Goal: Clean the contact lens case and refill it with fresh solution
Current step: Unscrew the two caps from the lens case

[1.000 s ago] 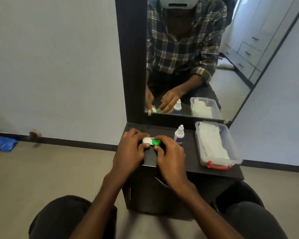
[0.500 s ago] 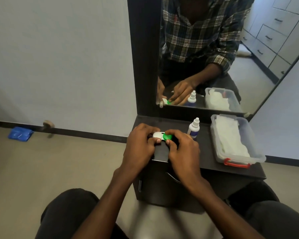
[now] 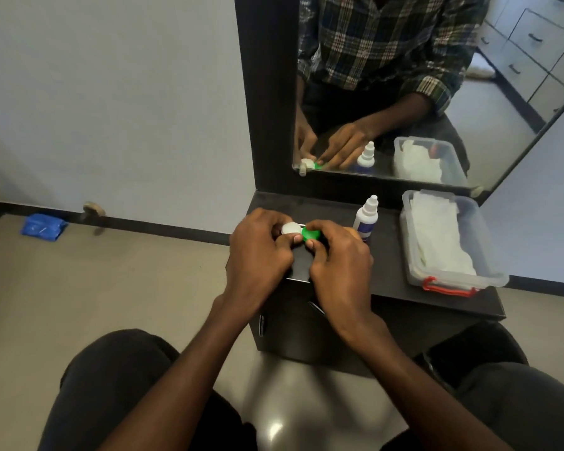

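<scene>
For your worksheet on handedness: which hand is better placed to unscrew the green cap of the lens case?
Right. The right hand already pinches the green cap, while the left hand holds the white cap side, steadying the case.

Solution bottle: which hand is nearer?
Right. The right hand, gripping the green cap, sits just beside the solution bottle; the left hand, on the white cap, is farther away.

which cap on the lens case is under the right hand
The green cap, gripped by the right hand; the white cap beside it sits under the left hand.
</scene>
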